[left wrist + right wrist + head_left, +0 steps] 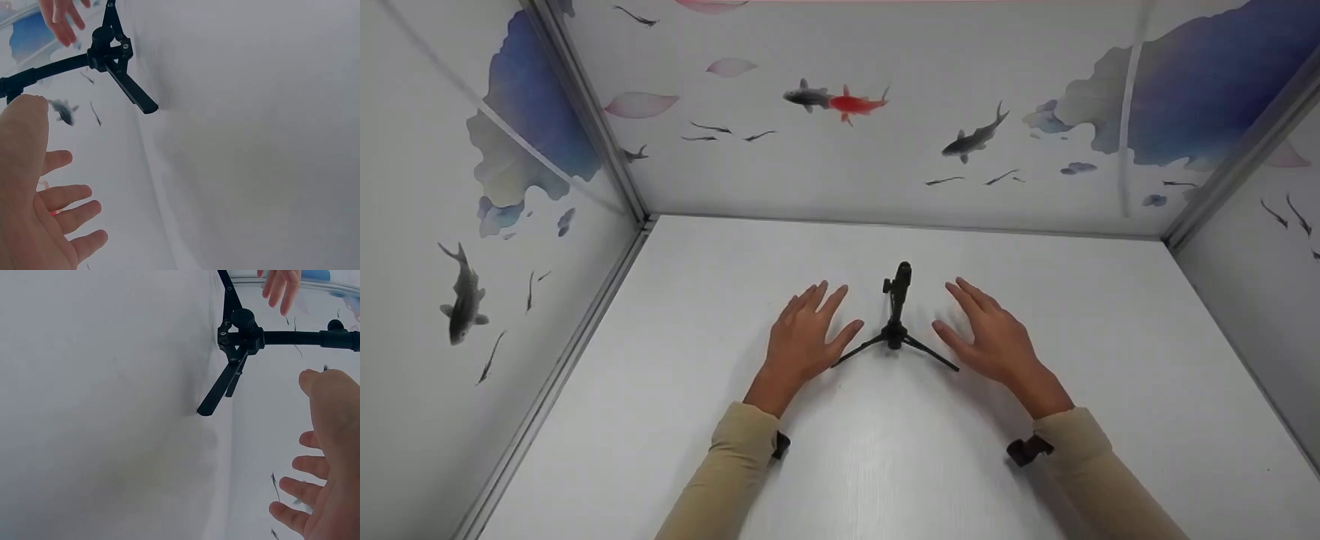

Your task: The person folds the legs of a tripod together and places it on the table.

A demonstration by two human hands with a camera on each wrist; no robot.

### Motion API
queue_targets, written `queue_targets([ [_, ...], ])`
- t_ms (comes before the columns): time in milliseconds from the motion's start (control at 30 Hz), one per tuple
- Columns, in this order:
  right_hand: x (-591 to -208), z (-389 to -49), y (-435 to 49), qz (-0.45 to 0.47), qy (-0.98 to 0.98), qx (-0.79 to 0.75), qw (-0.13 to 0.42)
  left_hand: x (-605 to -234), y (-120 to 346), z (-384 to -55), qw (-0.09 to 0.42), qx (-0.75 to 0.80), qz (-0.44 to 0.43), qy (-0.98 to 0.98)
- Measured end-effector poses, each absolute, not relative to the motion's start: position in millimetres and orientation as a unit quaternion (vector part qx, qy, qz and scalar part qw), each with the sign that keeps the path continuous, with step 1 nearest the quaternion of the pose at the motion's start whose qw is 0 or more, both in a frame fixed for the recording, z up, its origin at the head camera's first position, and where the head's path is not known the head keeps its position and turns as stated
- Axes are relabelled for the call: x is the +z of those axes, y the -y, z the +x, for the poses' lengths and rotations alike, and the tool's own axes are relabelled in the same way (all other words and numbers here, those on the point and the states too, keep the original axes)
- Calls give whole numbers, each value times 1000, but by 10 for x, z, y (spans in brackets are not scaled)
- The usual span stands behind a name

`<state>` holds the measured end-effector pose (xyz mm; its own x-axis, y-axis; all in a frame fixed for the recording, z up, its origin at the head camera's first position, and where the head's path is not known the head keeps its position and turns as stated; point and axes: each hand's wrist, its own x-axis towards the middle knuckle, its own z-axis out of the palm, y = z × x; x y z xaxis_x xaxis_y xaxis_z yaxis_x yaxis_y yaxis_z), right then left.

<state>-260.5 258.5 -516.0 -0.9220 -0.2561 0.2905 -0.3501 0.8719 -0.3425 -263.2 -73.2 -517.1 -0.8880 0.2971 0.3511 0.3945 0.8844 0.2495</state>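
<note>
A small black tripod [895, 332] stands upright on the white table with its legs spread. Its post rises from the hub and carries a side knob. To its left is my left hand [808, 335], fingers apart and holding nothing. My right hand [990, 335] is on the opposite side, likewise with spread fingers and nothing in its grasp. In the left wrist view the tripod's hub [104, 48] and legs show beyond my thumb. The right wrist view has the tripod [242, 332] above my right hand [332, 467], with a gap between them.
The white tabletop [855, 465] is enclosed by a back wall [870, 180] and two side walls printed with fish and blue shapes. Metal strips [585, 300] edge the left side. A small black device [1027, 450] sits at my right cuff, another [781, 445] at my left.
</note>
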Motion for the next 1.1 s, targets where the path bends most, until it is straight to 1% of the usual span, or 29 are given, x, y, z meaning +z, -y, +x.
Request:
queue_targets([
  [167,-5145,-2601,-2485,168,953,207,143,-5186,726,-2591,172,-175,-189,951],
  [333,-5152,-2604,-2399,183,946,216,161,-5208,717,-2545,167,-206,-184,946],
  [667,-5129,-2561,-2344,183,932,245,195,-5248,634,-2526,173,-254,-211,928],
  [933,-5140,-2569,-2307,217,913,253,235,-5268,581,-2505,172,-270,-216,923],
  [1100,-5131,-2563,-2281,224,908,269,229,-5282,551,-2507,156,-288,-222,918],
])
